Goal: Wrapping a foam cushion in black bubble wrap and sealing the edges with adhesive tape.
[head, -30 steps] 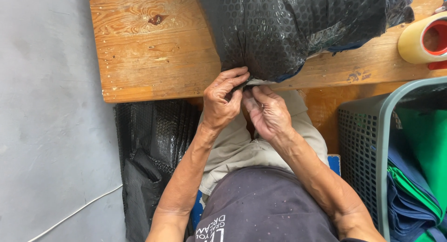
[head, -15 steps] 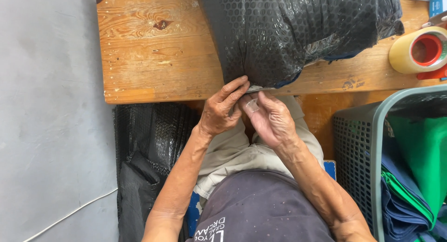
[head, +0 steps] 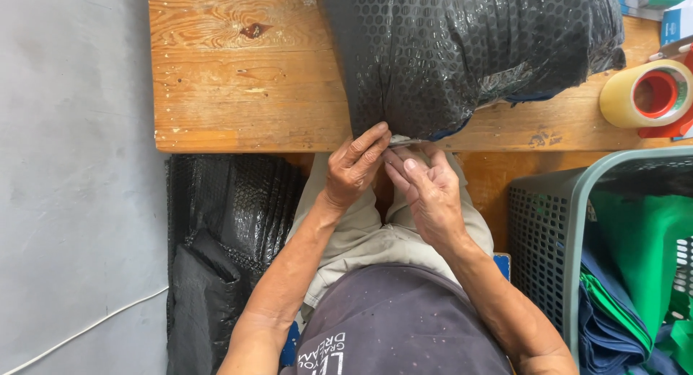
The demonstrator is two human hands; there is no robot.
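A bulging parcel wrapped in glossy black bubble film (head: 469, 54), dimpled like honeycomb, lies on the knotty, scuffed wooden bench (head: 238, 79), its near end at the edge. The left hand (head: 354, 169) and right hand (head: 427, 191) meet there, fingertips pinching the wrap's lower seam. A translucent tape roll with red core (head: 646, 93) sits rightward, above a grey-green mesh plastic basket (head: 548, 223).
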